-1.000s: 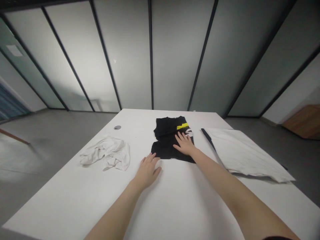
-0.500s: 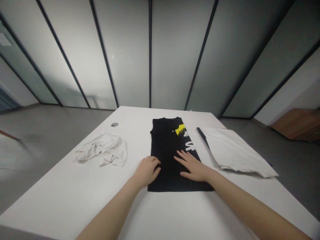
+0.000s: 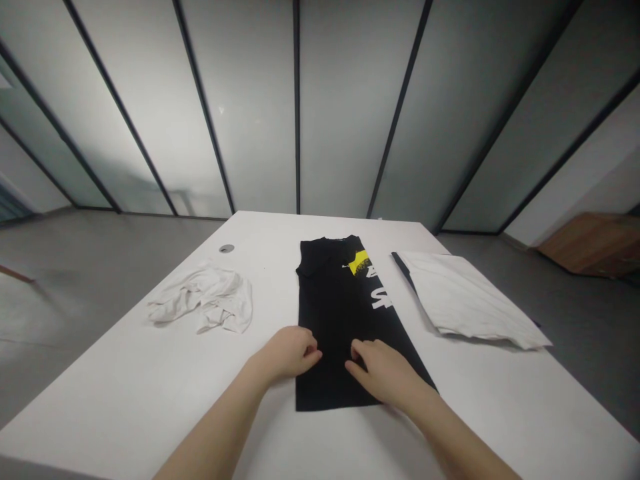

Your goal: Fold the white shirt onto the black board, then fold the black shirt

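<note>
A black T-shirt point(image 3: 330, 300) lies folded lengthwise on the table, collar away from me, with yellow and white print along its right side. My left hand point(image 3: 293, 353) is over its lower left edge, fingers loosely curled and thumb apart from them. Over the lower right part is my right hand point(image 3: 383, 370), its fingers bent with a gap to the thumb. No cloth shows between the fingers of either hand. Whether the fingertips touch the shirt is hard to make out.
A crumpled white garment point(image 3: 207, 297) lies on the white table point(image 3: 125, 407) at the left. Flat on the right is a folded white garment point(image 3: 465, 297) with a dark strip point(image 3: 401, 267) along its left edge. A round grey cable hole point(image 3: 227, 249) is at the far left.
Both hands have come nearer to me, and their fingers went from spread or flatter to curled. The T-shirt's lower hem now reaches closer to me.
</note>
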Action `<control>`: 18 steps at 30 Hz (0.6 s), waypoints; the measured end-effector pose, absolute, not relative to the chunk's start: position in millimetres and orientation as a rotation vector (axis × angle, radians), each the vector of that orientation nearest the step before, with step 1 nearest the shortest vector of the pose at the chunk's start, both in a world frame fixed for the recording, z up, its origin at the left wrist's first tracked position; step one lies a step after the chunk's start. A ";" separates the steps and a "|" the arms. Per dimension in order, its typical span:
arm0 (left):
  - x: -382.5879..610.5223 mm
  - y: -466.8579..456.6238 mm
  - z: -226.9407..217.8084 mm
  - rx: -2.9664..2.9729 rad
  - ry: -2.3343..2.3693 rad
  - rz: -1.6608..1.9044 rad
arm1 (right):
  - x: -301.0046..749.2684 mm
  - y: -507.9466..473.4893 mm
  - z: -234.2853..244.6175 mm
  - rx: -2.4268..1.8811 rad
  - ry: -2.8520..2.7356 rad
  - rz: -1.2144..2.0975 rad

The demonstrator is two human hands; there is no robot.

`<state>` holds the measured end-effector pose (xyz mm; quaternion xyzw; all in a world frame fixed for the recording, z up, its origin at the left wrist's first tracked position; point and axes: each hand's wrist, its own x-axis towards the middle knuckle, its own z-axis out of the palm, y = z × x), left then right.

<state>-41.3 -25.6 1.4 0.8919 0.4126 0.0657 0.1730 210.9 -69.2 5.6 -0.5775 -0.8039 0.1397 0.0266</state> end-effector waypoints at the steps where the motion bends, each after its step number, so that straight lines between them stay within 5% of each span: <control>1: -42.1 -25.6 1.5 2.521 1.121 0.180 | 211.0 -68.9 6.6 -1.818 -2.446 0.460; 9: -51.4 -10.2 -12.2 2.490 1.371 0.471 | 176.9 -82.8 8.6 -1.274 -2.521 0.626; 18: -55.4 -14.4 -1.1 2.487 1.458 0.236 | 170.6 -98.1 17.8 -1.076 -2.685 0.800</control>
